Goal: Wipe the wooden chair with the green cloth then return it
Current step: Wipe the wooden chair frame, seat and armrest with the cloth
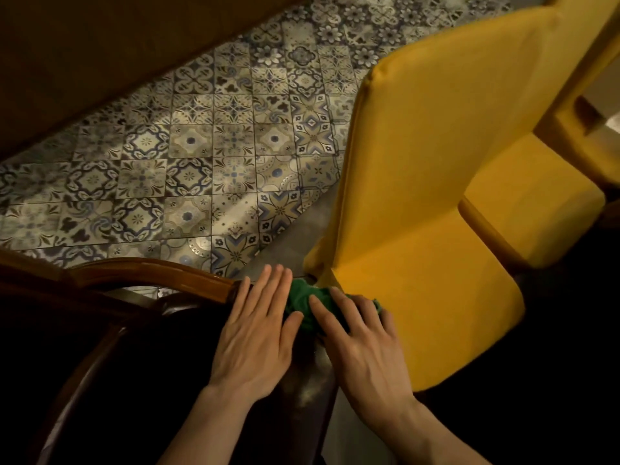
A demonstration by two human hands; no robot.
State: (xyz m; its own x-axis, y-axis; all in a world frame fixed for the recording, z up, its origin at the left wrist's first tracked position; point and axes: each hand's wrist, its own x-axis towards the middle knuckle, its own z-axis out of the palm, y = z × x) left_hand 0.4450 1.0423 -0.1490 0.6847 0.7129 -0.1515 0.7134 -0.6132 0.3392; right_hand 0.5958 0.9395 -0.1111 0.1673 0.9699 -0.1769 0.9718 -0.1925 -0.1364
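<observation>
The dark wooden chair (pixel 141 273) fills the lower left, its curved glossy back rail running toward the centre and its dark seat in shadow below. The bunched green cloth (pixel 303 302) lies on the chair's right corner. My left hand (pixel 258 330) rests flat with fingers spread, touching the cloth's left side. My right hand (pixel 359 333) lies flat on top of the cloth's right part, pressing it onto the chair. Most of the cloth is hidden under the two hands.
A yellow upholstered chair (pixel 429 196) stands close on the right, its seat corner almost touching the cloth. A second yellow chair (pixel 543 196) is behind it. Patterned floor tiles (pixel 188 156) spread beyond the wooden chair; a brown wall (pixel 100 52) runs along the upper left.
</observation>
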